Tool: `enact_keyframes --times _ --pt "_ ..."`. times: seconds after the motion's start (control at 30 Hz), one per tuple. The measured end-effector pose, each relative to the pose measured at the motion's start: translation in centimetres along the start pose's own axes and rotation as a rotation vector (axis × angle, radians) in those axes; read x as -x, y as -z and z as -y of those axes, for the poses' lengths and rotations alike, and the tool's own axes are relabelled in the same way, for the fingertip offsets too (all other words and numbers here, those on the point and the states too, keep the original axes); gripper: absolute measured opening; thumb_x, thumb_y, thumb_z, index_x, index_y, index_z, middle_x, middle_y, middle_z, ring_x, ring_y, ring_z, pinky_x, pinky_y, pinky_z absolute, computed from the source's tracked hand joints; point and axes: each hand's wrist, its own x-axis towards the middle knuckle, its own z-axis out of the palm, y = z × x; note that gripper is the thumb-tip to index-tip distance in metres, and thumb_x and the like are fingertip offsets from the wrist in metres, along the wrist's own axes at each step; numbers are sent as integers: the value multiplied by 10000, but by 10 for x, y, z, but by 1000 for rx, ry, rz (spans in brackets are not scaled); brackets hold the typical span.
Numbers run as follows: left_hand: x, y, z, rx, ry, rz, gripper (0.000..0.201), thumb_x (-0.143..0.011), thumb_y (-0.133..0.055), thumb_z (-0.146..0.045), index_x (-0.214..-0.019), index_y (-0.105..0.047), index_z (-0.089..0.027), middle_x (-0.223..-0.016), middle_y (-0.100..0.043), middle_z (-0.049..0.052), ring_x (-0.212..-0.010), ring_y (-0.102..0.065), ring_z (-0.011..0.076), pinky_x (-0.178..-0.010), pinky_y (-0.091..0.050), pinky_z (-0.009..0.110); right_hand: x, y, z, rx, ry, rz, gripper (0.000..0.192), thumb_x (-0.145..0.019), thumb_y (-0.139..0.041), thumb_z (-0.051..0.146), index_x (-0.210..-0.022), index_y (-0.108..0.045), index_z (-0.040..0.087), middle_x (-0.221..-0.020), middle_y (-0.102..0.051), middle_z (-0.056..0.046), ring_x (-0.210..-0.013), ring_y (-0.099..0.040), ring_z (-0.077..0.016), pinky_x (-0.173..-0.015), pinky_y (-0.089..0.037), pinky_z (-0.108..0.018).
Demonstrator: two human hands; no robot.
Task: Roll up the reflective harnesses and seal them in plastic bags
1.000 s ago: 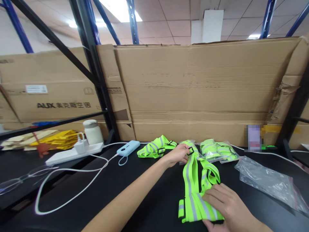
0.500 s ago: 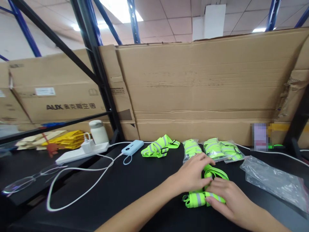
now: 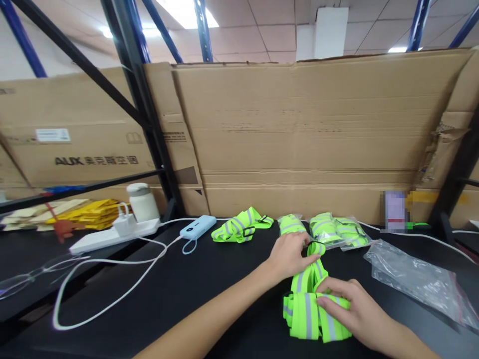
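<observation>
Low at the near end of the grip, the right hand (image 3: 350, 311) bends over the folded end of a striped neon yellow-green webbing strap (image 3: 309, 315), its thumb laid across the front face and its fingers curled behind the upper edge, pinching the fold. Just beyond, the left hand (image 3: 290, 257) reaches in palm down, thumb stretched over the strap's looped far end and fingers bent; whether those fingertips press together cannot be told. The strap lies beneath and between both hands on a smooth black tabletop (image 3: 262, 331), its near part a flat layered block with silvery-grey bands, its far part a softer, narrower loop. To the right of the grip spread wrinkled clear plastic bags (image 3: 415, 281). Past the left fingers sit three yellow-green bundles in glossy clear plastic (image 3: 325, 229); left of them lies a loose, twisted yellow-green bundle with black buckles (image 3: 235, 228). Behind everything stands a ridged brown cardboard panel (image 3: 299, 129). Half a second ago the folded part showed as a narrow roll; now it presents a broad face.
</observation>
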Motion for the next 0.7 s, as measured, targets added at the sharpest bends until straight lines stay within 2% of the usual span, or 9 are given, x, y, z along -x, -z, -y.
enact_keyframes --times 0.07,0.17,0.27,0.33,0.4,0.47,0.57,0.63,0.7 --pt "6 1 9 8 20 -39 361 -799 -737 -523 -903 -600 -206 -797 -654 7 -715 -606 201 -587 -315 260 -6 -3 1 -67 -14 21 260 -1011 -535 427 -916 -734 289 -789 -730 43 -714 -665 -180 -697 -511 -258" --pt "13 1 17 84 57 -42 305 -816 -727 -462 -845 -563 -207 -688 -581 -29 -631 -543 162 -562 -285 249 -13 -9 3 -135 10 2 328 -1020 -520 390 -842 -747 236 -797 -687 -5 -730 -661 -177 -700 -510 -262" --pt "18 4 20 364 56 56 337 -882 -647 -474 -744 -521 -193 -577 -472 -57 -536 -441 116 -529 -293 230 -16 -13 0 -86 14 -33 320 -999 -543 344 -782 -743 220 -880 -624 -42 -823 -662 -191 -761 -516 -282" --pt "25 10 17 573 14 140 400 -903 -606 -537 -735 -525 -183 -577 -447 -60 -518 -400 100 -507 -304 217 -16 -13 -2 -34 -30 -24 217 -977 -576 323 -861 -740 238 -916 -615 -34 -819 -662 -179 -761 -519 -273" --pt "35 17 12 652 -75 217 449 -881 -620 -595 -742 -568 -171 -611 -471 -45 -532 -410 98 -506 -328 213 -16 -13 -5 35 -75 -22 96 -947 -627 304 -960 -708 255 -936 -622 -17 -799 -664 -167 -725 -516 -253" --pt "49 23 6 570 -228 284 469 -813 -697 -625 -735 -625 -168 -711 -555 -5 -626 -501 123 -556 -381 219 -17 -14 -8 119 -90 -32 32 -925 -664 278 -935 -678 252 -923 -629 -5 -804 -669 -169 -699 -503 -241" --pt "71 26 2 344 -387 227 533 -640 -822 -659 -823 -650 -188 -852 -623 23 -778 -587 188 -710 -458 266 -18 -18 -12 215 -51 -45 162 -936 -661 278 -784 -656 222 -841 -636 -7 -819 -674 -193 -691 -482 -253" --pt "82 25 2 217 -407 193 515 -663 -840 -593 -938 -659 -197 -943 -638 43 -836 -615 215 -750 -473 279 -17 -17 -13 245 -1 -50 256 -968 -618 325 -746 -671 208 -800 -637 -23 -796 -666 -209 -681 -470 -274" --pt "88 26 3 155 -384 194 412 -742 -817 -475 -1010 -667 -200 -979 -646 48 -847 -633 215 -740 -476 268 -16 -9 -11 222 41 -23 337 -1000 -558 385 -759 -709 204 -786 -635 -38 -773 -652 -216 -680 -465 -292"
